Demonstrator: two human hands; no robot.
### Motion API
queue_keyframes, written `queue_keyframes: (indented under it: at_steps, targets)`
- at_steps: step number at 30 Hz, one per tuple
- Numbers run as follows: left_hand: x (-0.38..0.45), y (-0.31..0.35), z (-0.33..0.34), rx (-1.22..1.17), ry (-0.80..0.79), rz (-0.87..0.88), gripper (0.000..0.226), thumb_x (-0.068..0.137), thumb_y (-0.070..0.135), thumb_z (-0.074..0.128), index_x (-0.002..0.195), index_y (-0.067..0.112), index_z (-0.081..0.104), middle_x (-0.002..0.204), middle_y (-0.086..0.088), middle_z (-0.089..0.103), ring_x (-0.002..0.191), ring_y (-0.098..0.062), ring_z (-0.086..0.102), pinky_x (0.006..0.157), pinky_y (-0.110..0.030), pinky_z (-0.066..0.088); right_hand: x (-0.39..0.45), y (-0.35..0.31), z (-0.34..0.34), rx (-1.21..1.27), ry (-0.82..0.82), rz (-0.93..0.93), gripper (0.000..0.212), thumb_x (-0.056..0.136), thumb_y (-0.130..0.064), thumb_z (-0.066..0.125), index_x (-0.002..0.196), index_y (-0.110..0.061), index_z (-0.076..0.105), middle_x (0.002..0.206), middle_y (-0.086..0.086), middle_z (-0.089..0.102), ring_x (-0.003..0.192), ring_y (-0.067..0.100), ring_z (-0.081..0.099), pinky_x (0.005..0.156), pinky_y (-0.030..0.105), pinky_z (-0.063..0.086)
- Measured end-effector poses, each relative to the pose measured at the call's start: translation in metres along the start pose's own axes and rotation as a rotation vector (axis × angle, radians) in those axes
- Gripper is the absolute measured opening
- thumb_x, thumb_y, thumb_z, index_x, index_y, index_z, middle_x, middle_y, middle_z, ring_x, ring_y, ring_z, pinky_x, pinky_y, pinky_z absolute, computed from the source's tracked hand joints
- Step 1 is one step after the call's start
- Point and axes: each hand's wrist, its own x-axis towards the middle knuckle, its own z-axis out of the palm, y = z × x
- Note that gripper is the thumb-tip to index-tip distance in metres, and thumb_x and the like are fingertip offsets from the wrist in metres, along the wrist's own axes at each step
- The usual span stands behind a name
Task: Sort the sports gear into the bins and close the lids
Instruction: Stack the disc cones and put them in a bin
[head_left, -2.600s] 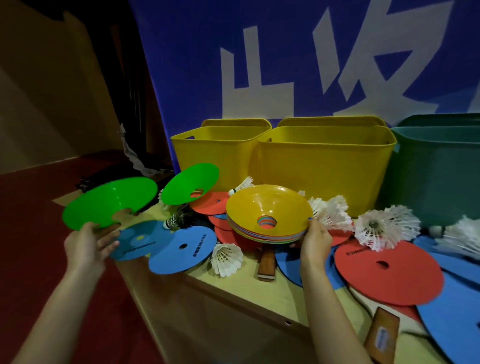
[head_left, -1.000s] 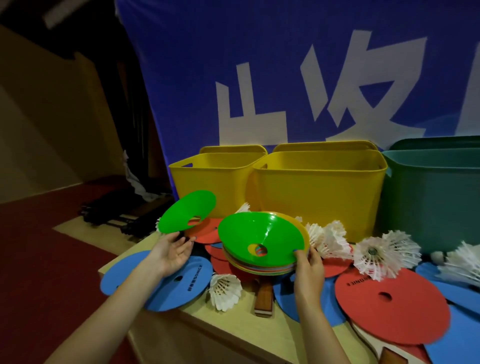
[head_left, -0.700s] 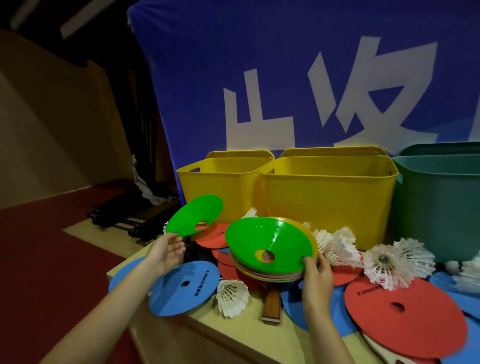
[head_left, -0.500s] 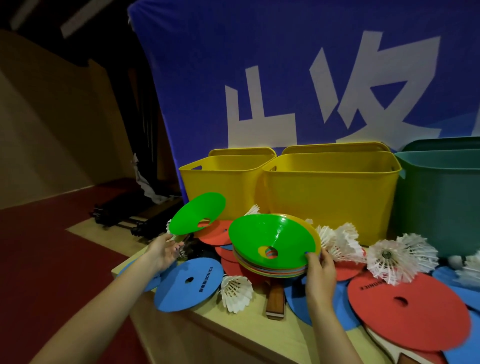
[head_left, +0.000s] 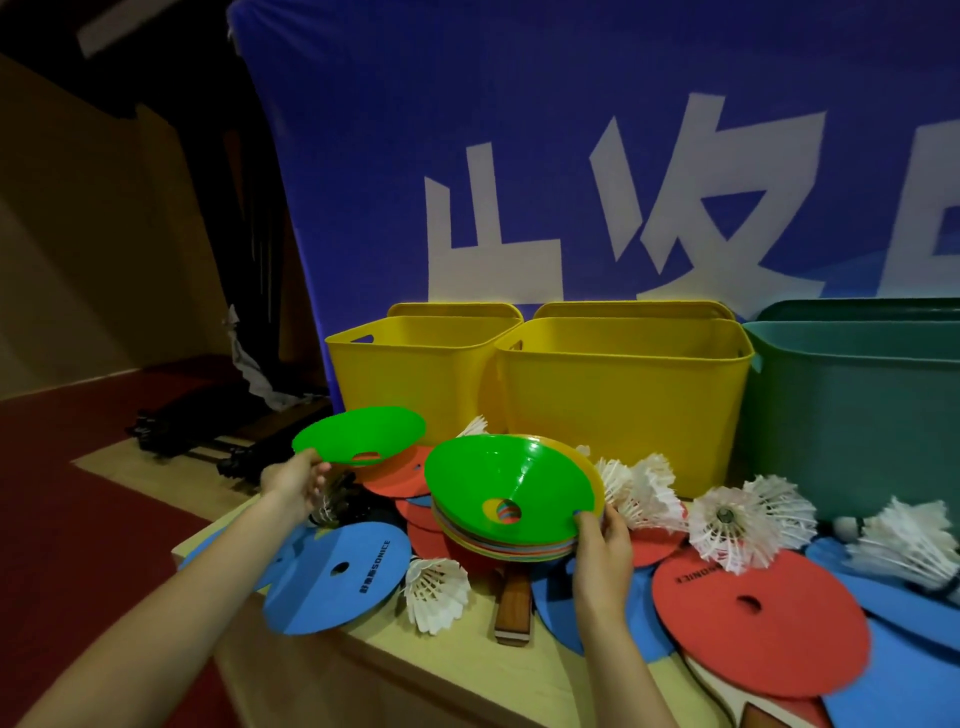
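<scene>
My left hand (head_left: 295, 480) pinches the near rim of a green disc cone (head_left: 358, 435), lifted clear of the table at the left. My right hand (head_left: 602, 540) grips the right rim of a stack of disc cones (head_left: 511, 496) with a green one on top, tilted toward me. Behind them stand two open yellow bins (head_left: 421, 374) (head_left: 623, 395) and a green bin (head_left: 857, 405). White shuttlecocks (head_left: 748, 519) lie along the bins' feet; one shuttlecock (head_left: 435, 592) sits near the front edge.
Flat blue discs (head_left: 337, 577) and red discs (head_left: 748, 618) cover the wooden table (head_left: 467, 670), with a paddle handle (head_left: 511, 608) poking out under the stack. Yellow lids lean behind the yellow bins. A blue banner hangs behind; dark equipment lies on the red floor at left.
My left hand has taken hold of the second green cone and raised it off the pile. The right hand keeps the stack in place.
</scene>
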Motion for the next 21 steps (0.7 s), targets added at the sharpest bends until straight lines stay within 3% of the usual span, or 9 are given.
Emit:
queue_keyframes:
  at_steps: [6, 11, 16, 21]
  targets:
    - [-0.063, 0.034, 0.003, -0.073, -0.020, 0.223, 0.016, 0.084, 0.006, 0.055, 0.069, 0.010, 0.056, 0.057, 0.001, 0.051, 0.048, -0.009, 0.036, 0.043, -0.020, 0.032, 0.000, 0.000, 0.000, -0.004, 0.025, 0.002, 0.040, 0.090, -0.016, 0.052, 0.131, -0.011, 0.051, 0.124, 0.007, 0.058, 0.113, 0.025, 0.054, 0.089, 0.039, 0.045]
    - [-0.119, 0.043, 0.008, -0.033, -0.157, 0.403, 0.022, 0.086, 0.002, 0.051, 0.066, 0.008, 0.056, 0.042, 0.008, 0.049, 0.041, -0.006, 0.036, 0.043, -0.021, 0.028, 0.001, 0.000, 0.000, -0.020, 0.027, 0.014, 0.039, 0.090, -0.015, 0.052, 0.129, -0.010, 0.052, 0.123, 0.008, 0.059, 0.112, 0.025, 0.055, 0.092, 0.043, 0.046]
    - [-0.160, 0.043, 0.018, 0.025, -0.267, 0.635, 0.027, 0.088, -0.001, 0.047, 0.063, 0.006, 0.051, 0.042, 0.005, 0.052, 0.037, -0.004, 0.040, 0.037, -0.016, 0.034, 0.000, -0.002, 0.000, -0.029, 0.017, 0.019, 0.039, 0.091, -0.016, 0.052, 0.130, -0.011, 0.052, 0.123, 0.008, 0.059, 0.111, 0.024, 0.055, 0.091, 0.041, 0.046]
    - [-0.159, 0.019, 0.031, 0.125, -0.388, 0.580, 0.025, 0.090, -0.001, 0.048, 0.066, 0.005, 0.052, 0.046, 0.002, 0.053, 0.039, -0.008, 0.045, 0.039, -0.018, 0.037, -0.001, -0.002, -0.002, -0.055, 0.013, 0.020, 0.042, 0.092, -0.019, 0.052, 0.133, -0.011, 0.049, 0.127, 0.007, 0.057, 0.116, 0.024, 0.053, 0.094, 0.042, 0.045]
